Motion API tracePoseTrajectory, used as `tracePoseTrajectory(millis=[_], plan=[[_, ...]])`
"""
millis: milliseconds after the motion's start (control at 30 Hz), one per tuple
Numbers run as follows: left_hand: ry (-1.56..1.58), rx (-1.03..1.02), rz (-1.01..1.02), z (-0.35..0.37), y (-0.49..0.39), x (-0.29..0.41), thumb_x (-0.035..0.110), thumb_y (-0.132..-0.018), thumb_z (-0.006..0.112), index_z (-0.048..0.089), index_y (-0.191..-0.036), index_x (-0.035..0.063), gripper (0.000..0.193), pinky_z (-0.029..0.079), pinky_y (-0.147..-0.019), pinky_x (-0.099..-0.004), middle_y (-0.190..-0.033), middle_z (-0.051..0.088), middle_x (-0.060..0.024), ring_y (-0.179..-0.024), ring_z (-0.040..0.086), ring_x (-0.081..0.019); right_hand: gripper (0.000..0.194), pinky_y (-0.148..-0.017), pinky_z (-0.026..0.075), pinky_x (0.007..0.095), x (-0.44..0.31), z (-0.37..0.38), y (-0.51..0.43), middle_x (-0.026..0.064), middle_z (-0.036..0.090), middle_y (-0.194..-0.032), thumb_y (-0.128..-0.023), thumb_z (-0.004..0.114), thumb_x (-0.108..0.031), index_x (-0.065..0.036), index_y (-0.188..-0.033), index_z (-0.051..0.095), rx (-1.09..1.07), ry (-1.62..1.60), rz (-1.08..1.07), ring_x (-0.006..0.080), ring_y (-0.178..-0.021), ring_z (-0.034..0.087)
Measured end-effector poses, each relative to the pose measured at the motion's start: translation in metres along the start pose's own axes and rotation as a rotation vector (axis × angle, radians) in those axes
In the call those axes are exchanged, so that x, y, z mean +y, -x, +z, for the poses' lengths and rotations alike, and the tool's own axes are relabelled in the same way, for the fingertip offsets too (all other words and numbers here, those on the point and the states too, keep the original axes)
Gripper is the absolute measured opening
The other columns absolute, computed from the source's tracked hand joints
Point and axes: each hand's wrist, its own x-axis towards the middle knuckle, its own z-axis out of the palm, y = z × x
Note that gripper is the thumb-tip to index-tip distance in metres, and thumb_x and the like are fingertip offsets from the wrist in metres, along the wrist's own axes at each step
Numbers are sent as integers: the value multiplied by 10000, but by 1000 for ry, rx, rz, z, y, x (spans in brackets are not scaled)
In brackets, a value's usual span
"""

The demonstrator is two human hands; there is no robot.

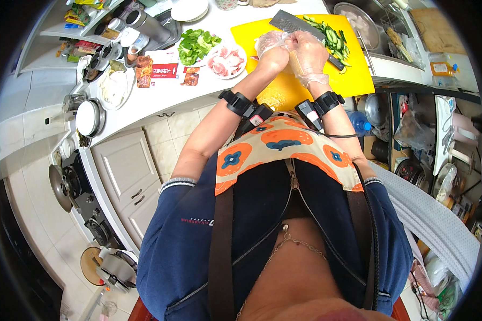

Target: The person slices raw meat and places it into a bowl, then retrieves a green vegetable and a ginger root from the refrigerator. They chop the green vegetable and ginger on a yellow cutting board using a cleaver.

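Above a yellow cutting board (355,85), my two hands meet. My left hand (274,50) has thin clear plastic bunched around its fingers, and its wrist is bare; how the fingers lie inside is hidden. My right hand (308,54) wears a clear plastic glove with the cuff at its wrist, and its fingers pinch the plastic at my left hand. Behind them on the board lies a cleaver (288,23), its dark handle (335,63) towards the right. Cut cucumber pieces (337,43) are heaped beside the blade.
Left of the board stand a plate of sliced raw meat (227,62) and cut green peppers (197,47). A red-and-white food packet (164,70) lies farther left. A metal thermos (146,25) leans on a tray. Back right, a sink holds a metal basin (359,26).
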Motion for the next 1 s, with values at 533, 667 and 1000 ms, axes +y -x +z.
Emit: tracePoseTrajectory(millis=[533, 667, 1000], plan=[[1477, -174, -40, -65, 27, 10, 323, -1068, 449, 463, -1318, -106, 497, 415, -1140, -504, -1332, 549, -245, -1291, 521, -377, 273, -793, 524, 235, 89, -20, -15, 53, 738, -1040, -905, 649, -108, -96, -1167, 725, 53, -757, 844, 88, -859, 675], [1387, -269, -46, -58, 35, 17, 365, -1068, 437, 482, -1311, -77, 507, 435, -1111, -468, -1325, 560, -190, -1268, 536, -304, 431, -834, 530, 259, 31, -35, 26, 76, 731, -1076, -888, 711, -182, -166, -1315, 656, -93, -574, 387, 117, -889, 675], [1264, -658, -68, -3, 77, 26, 320, -1078, 466, 527, -1297, 62, 343, 431, -1020, -326, -1191, 555, -2, -1105, 518, -104, 534, -852, 536, 297, -15, -78, 92, 145, 684, -1219, -874, 725, -200, -123, -1386, 596, -167, -286, 572, 194, -914, 684]])
